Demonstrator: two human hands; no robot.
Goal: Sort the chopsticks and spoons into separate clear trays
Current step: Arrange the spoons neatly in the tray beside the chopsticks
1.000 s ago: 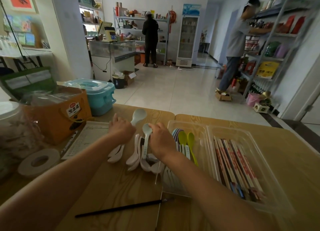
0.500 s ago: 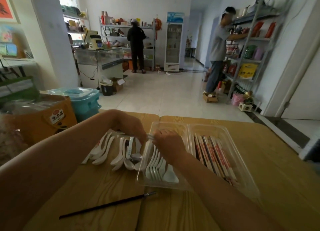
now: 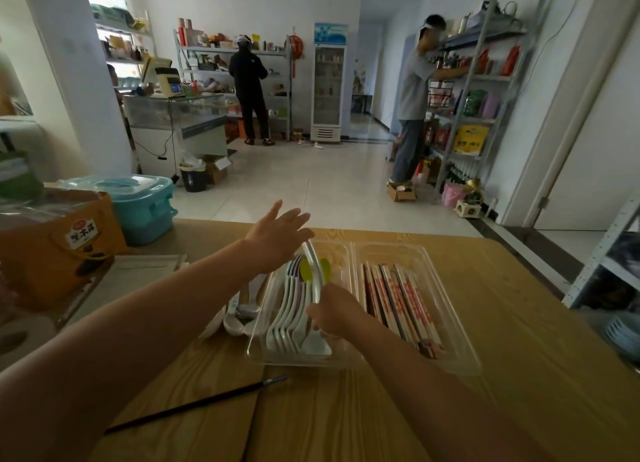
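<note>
Two clear trays stand side by side on the wooden table. The left spoon tray (image 3: 258, 352) holds a row of white spoons (image 3: 285, 318) and two yellow-green ones (image 3: 306, 271). The right chopstick tray (image 3: 465, 356) holds several wrapped chopsticks (image 3: 398, 295). My right hand (image 3: 334, 314) is inside the spoon tray, its fingers curled round a white spoon (image 3: 317, 344) that lies at the right end of the row. My left hand (image 3: 277, 234) hovers open, fingers spread, over the tray's far left corner. A few loose spoons (image 3: 242, 311) lie on the table left of the tray.
A thin black stick (image 3: 194, 406) lies on the table near me. At the left are an orange box (image 3: 52, 253), a teal container (image 3: 145, 207), a sheet of paper (image 3: 138, 273) and a tape roll (image 3: 17, 335). Two people stand at shelves far off.
My left hand has let go of the spoons, opened and risen above the tray's far corner. My right hand has moved a white spoon down into the spoon tray.
</note>
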